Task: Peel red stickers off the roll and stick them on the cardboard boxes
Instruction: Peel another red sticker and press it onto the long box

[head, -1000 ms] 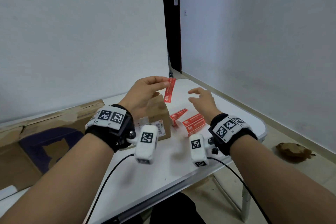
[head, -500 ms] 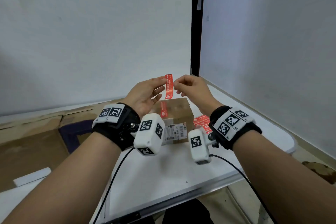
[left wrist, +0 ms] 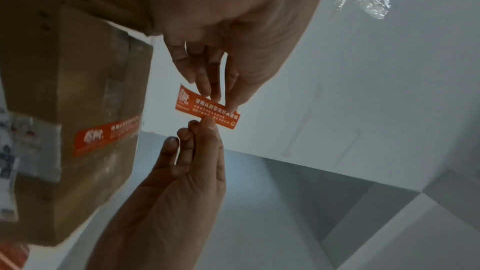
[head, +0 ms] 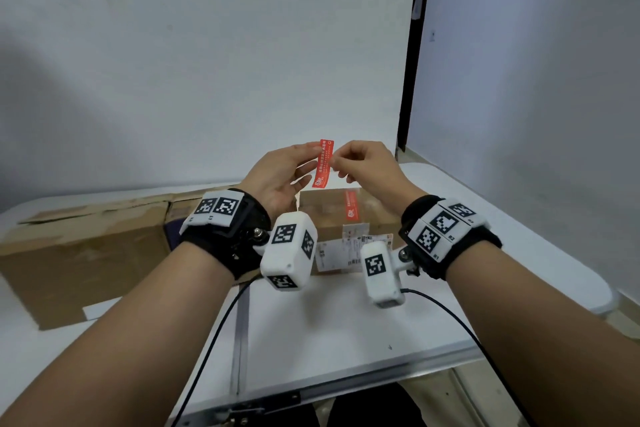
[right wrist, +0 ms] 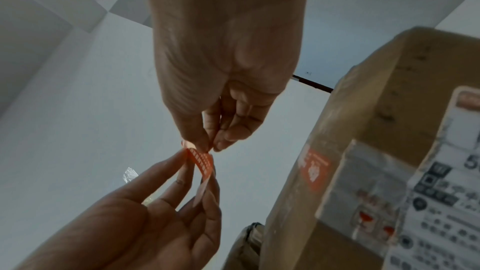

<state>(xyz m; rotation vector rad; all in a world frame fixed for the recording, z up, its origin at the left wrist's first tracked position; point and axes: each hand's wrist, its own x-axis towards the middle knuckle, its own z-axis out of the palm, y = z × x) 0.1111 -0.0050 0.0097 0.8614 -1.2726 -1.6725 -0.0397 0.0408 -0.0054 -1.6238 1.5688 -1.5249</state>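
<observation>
Since a moment ago we have kept both hands at the sticker, and our view has swung left, bringing more of the big flattened cardboard box at the table's left edge into sight. Next in size, one small brown cardboard box sits near the far edge, already bearing one red sticker and a white printed label. Above it we hold one loose red sticker, a thin glossy rectangle, long axis upright. Our left hand pinches its left edge; our right hand pinches its right edge, fingers curled.
</observation>
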